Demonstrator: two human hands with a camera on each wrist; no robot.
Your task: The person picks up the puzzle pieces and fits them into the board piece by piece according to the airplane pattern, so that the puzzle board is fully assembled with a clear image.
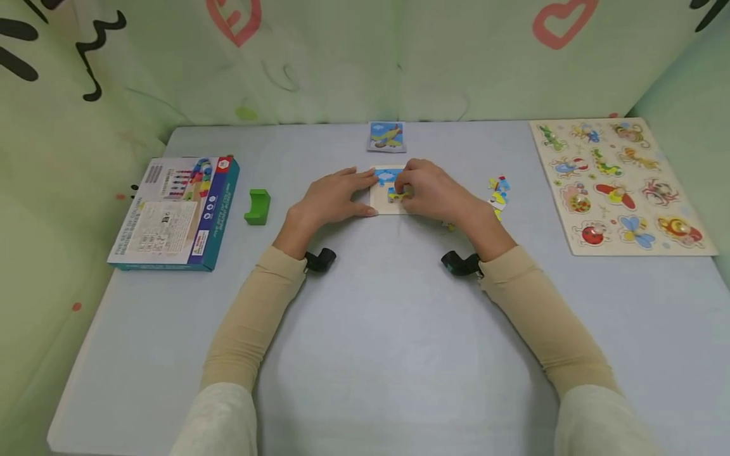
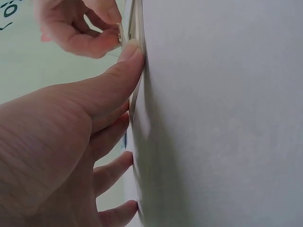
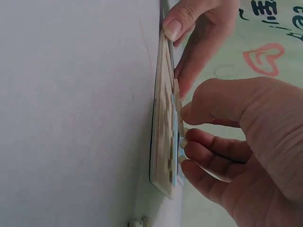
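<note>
Pinching right hand point(image 1: 430, 190): fingers are gripping a jigsaw piece point(image 3: 178, 100)
Left hand point(image 1: 333, 197): outstretched fingers are touching the puzzle board point(image 1: 388, 208)

a pale green wall point(image 1: 445, 69), soft like hanging cloth, runs behind the table point(image 1: 399, 354); faint vertical creases show in it. two red heart outlines point(image 1: 554, 43) sit near its top, and a small yellow-green blotch point(image 1: 246, 113) lies lower down. the left wall point(image 1: 45, 221) is a yellower green, marked with a wavy black squiggle point(image 1: 87, 50), thick black strokes point(image 1: 19, 66) and scattered red dots point(image 1: 76, 306). the right wall point(image 1: 684, 95) looks cooler and bluer. the tabletop is a smooth, matte grey-white, its far edge close to the back wall. the light is even and muted, with soft-edged shadows. dark lettering-like marks point(image 3: 266, 9) show on the wall in the right wrist view.
</note>
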